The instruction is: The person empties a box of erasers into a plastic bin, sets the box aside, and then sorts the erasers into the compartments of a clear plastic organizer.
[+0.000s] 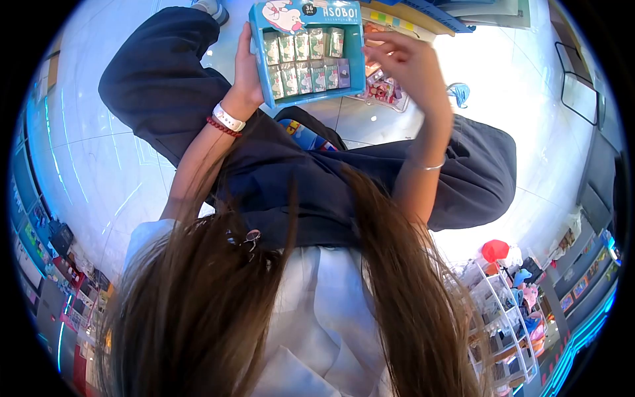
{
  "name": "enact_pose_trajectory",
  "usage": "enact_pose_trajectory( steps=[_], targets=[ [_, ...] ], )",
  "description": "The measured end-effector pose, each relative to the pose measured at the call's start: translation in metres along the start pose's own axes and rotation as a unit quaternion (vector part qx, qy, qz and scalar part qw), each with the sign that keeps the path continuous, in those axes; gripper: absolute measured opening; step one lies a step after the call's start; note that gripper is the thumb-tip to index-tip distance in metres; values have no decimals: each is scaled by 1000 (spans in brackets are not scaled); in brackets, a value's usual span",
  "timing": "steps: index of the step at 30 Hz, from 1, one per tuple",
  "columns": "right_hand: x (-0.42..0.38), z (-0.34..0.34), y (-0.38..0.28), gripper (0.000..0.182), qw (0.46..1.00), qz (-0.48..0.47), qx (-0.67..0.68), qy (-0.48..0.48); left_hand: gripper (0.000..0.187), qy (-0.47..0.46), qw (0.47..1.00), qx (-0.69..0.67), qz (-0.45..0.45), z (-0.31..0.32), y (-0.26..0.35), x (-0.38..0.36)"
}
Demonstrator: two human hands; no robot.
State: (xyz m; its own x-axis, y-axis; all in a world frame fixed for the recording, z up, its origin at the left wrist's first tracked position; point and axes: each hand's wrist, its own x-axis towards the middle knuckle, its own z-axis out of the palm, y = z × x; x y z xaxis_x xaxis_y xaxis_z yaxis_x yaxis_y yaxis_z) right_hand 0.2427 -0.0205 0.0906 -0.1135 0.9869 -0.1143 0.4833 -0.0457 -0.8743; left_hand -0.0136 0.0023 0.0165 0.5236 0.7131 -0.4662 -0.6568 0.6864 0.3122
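Observation:
A light blue display box (311, 100), marked "ASOBO!" and "36 pcs", stands tilted up in front of me. Two rows of small wrapped packs (304, 78) with green and white pictures show inside it, and a purplish pack (343, 73) sits at the lower right. My left hand (246, 69) grips the box by its left side, mostly hidden behind the wall. Close to the box's right edge is my right hand (405, 61), its fingers bent a little and apart, with nothing visible in them.
Beyond my right hand are a cardboard box (403, 20) and a pink printed package (385, 91) on the white tiled floor. A dark bag (311, 129) lies between my legs. A white wire rack (503, 304) with plush toys stands at the right.

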Motion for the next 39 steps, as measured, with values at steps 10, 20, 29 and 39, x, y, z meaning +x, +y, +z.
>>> enact_pose_trajectory(
  steps=[10, 20, 29, 39],
  targets=[
    [-3, 68, 4, 37, 953, 4, -301, 20, 78, 24, 999, 33, -20, 10, -1, -4],
    [0, 58, 20, 39, 949, -11, -316, -17, 77, 14, 997, 15, -68, 3, -1, -4],
    [-2, 61, 17, 39, 931, -30, -363, -40, 76, 26, 997, 15, -65, -2, -4, -3],
    [2, 68, 25, 38, 930, -80, -358, 23, 75, 23, 999, 9, -27, -5, -3, -2]
  ],
)
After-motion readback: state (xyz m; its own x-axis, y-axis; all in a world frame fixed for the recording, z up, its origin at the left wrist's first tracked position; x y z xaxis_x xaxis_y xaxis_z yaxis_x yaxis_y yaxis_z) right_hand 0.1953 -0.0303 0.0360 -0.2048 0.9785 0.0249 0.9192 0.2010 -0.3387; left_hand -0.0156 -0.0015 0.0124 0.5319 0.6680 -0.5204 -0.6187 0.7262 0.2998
